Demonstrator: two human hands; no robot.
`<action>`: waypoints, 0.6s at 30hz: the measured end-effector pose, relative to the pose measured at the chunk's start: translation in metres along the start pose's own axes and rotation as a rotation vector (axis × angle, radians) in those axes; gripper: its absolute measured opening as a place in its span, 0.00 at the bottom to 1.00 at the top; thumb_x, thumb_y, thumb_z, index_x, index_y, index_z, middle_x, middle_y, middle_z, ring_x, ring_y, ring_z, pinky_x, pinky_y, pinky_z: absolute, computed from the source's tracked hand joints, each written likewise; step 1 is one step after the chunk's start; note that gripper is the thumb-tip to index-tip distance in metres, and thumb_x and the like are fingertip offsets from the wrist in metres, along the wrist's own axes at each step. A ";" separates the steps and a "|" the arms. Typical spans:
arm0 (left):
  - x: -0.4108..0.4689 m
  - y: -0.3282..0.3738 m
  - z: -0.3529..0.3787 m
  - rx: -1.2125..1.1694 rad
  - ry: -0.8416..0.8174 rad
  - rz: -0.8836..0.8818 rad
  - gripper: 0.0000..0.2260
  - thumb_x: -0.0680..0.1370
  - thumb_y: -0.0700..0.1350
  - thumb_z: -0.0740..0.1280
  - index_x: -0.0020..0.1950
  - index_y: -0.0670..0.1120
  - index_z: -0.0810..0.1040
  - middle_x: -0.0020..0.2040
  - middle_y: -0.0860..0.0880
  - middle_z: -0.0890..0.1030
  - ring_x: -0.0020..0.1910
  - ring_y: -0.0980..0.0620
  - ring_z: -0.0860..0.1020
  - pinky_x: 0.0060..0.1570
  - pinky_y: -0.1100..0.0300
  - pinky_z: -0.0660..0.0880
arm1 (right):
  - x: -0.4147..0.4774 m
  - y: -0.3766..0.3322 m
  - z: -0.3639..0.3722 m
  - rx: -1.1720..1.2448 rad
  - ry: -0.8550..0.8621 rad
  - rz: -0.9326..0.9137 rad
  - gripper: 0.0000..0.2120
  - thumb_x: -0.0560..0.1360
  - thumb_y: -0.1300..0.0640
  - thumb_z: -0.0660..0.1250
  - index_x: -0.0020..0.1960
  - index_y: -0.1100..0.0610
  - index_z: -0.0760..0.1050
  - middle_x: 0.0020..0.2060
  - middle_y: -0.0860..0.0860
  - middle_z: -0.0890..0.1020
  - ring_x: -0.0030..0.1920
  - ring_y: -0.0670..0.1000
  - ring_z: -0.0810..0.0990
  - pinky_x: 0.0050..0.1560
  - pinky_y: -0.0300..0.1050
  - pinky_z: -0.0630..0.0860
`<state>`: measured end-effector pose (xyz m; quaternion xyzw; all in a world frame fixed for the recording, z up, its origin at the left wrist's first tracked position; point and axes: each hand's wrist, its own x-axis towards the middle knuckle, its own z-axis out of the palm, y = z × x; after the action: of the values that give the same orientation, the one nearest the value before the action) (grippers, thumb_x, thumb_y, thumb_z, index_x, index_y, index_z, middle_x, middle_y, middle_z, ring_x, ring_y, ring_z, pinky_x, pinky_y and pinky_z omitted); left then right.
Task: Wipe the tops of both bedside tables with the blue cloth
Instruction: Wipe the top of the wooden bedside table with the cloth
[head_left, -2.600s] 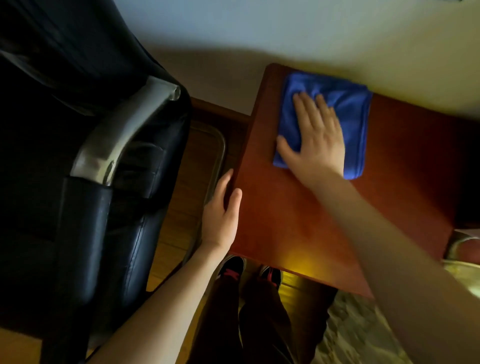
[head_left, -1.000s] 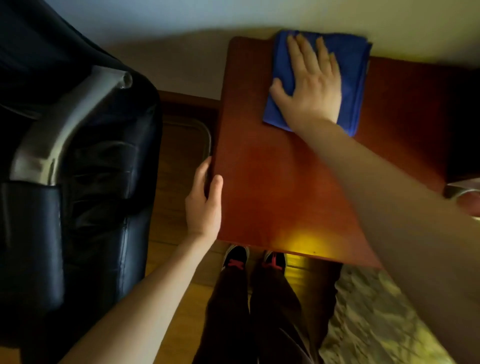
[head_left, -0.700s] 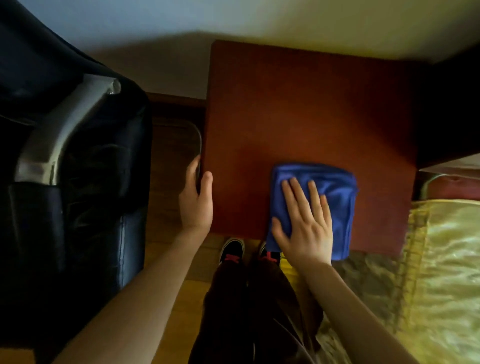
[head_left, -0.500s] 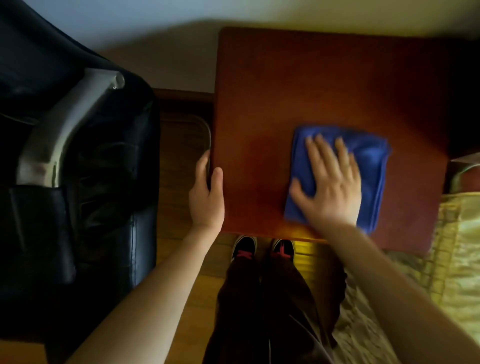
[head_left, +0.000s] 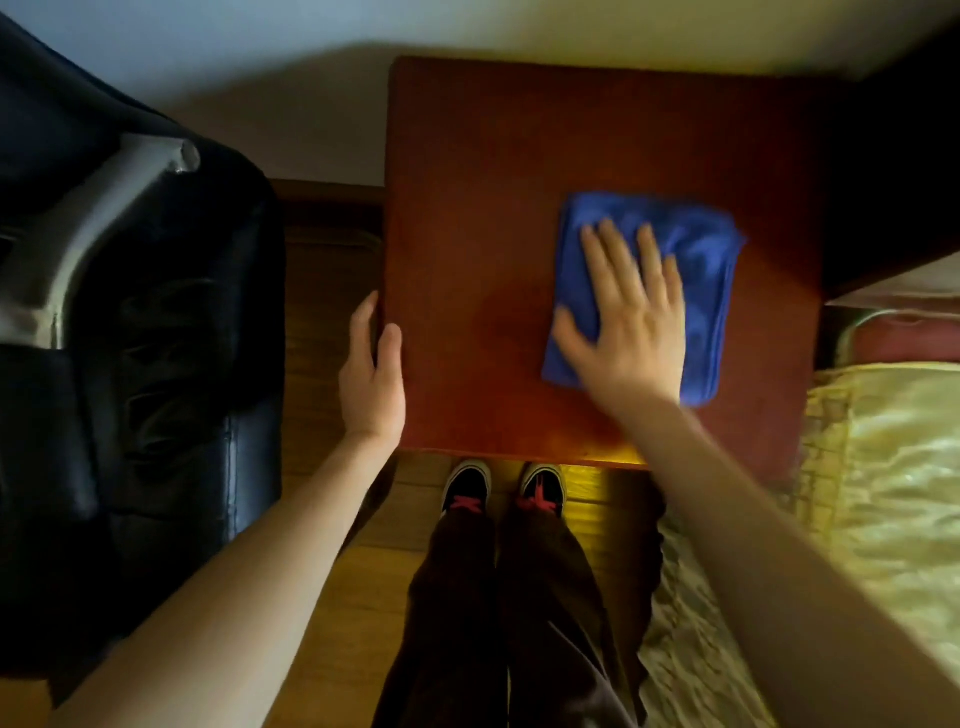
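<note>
A reddish-brown wooden bedside table (head_left: 493, 208) stands against the wall in front of me. The folded blue cloth (head_left: 696, 270) lies on the right half of its top. My right hand (head_left: 628, 322) presses flat on the cloth with fingers spread, covering its left and near parts. My left hand (head_left: 371, 379) rests against the table's left edge, thumb on the top and fingers down the side. Only this one table is in view.
A black leather chair with a silver armrest (head_left: 130, 364) stands close on the left, a narrow strip of wood floor between it and the table. A bed with a gold cover (head_left: 883, 493) borders the table's right side. My shoes (head_left: 498, 488) sit at the table's front edge.
My right hand swept the cloth from the far edge down to the near edge, then up and right toward the middle-right of the top. My left hand stayed on the left edge.
</note>
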<state>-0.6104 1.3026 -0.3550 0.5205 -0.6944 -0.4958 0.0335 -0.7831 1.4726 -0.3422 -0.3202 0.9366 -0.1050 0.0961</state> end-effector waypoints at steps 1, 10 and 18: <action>-0.001 0.001 0.000 -0.012 -0.008 -0.017 0.20 0.82 0.55 0.54 0.75 0.57 0.61 0.67 0.51 0.76 0.60 0.51 0.78 0.57 0.53 0.79 | -0.036 0.002 0.003 -0.010 -0.019 0.005 0.34 0.75 0.43 0.61 0.78 0.51 0.58 0.77 0.48 0.62 0.78 0.57 0.55 0.77 0.55 0.51; 0.003 -0.008 0.002 -0.047 0.001 0.014 0.19 0.83 0.53 0.54 0.75 0.58 0.61 0.63 0.59 0.75 0.55 0.67 0.76 0.49 0.68 0.74 | 0.037 0.036 -0.002 -0.027 0.056 0.028 0.34 0.74 0.41 0.58 0.77 0.49 0.59 0.76 0.48 0.65 0.77 0.57 0.58 0.75 0.54 0.55; 0.001 -0.003 0.004 -0.017 0.036 0.030 0.20 0.83 0.54 0.55 0.75 0.55 0.62 0.67 0.52 0.75 0.59 0.55 0.75 0.45 0.69 0.70 | 0.110 0.051 -0.017 0.003 0.063 0.049 0.33 0.76 0.40 0.51 0.78 0.51 0.56 0.77 0.48 0.61 0.78 0.57 0.55 0.77 0.53 0.50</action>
<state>-0.6105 1.3048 -0.3596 0.5185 -0.6971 -0.4918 0.0581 -0.9021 1.4464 -0.3516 -0.2935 0.9465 -0.1142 0.0697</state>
